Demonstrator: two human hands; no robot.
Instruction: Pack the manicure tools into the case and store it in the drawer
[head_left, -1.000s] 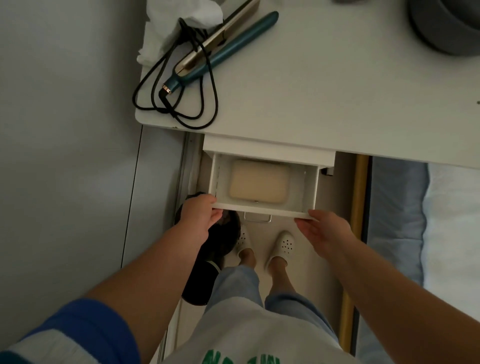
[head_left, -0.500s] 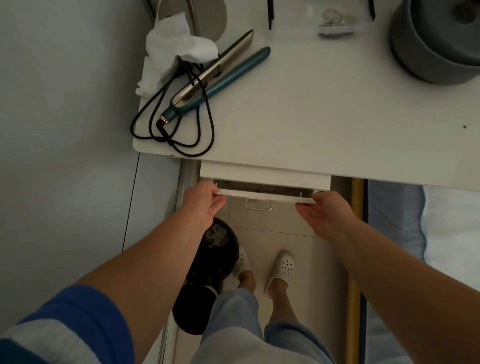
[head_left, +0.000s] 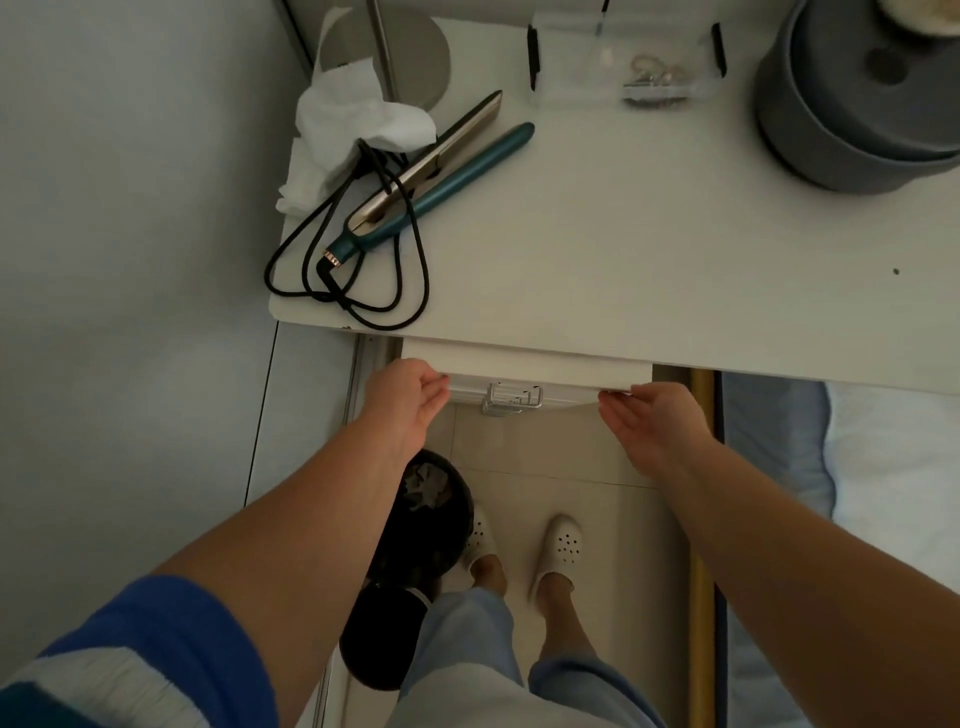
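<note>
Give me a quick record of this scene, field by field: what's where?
drawer: pushed in under the desk, metal handle showing
left hand: at the drawer's left front corner, fingers bent
right hand: at the right front corner, fingers straight
case: not visible
desk: holds a hair straightener with coiled cord and crumpled tissue
floor: dark bin beside the feet

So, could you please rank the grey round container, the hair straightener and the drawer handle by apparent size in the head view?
Largest to smallest:
1. grey round container, partly cropped
2. hair straightener
3. drawer handle
</note>
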